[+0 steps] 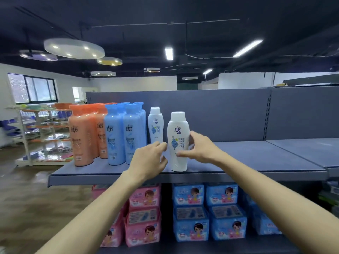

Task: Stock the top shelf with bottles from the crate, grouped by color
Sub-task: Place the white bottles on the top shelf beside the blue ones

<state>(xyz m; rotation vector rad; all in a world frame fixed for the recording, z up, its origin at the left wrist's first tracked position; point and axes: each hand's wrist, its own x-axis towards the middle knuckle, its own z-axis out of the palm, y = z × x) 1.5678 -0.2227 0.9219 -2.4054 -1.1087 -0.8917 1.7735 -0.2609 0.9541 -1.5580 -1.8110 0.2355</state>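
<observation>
On the grey top shelf [238,162] stand a group of orange bottles [84,136] at the left, then blue bottles [117,136], then a white bottle [155,125] further back. A second white bottle [178,142] stands upright near the shelf's front edge. My right hand [200,147] grips its right side, thumb across the label. My left hand [150,158] is at its left side with curled fingers touching the bottle's edge. The crate is out of view.
The right part of the top shelf and the neighbouring shelf section [302,149] hold nothing. Below are pink packs [143,213] and blue packs [207,209]. A white rack with goods [42,132] stands across the aisle at the left.
</observation>
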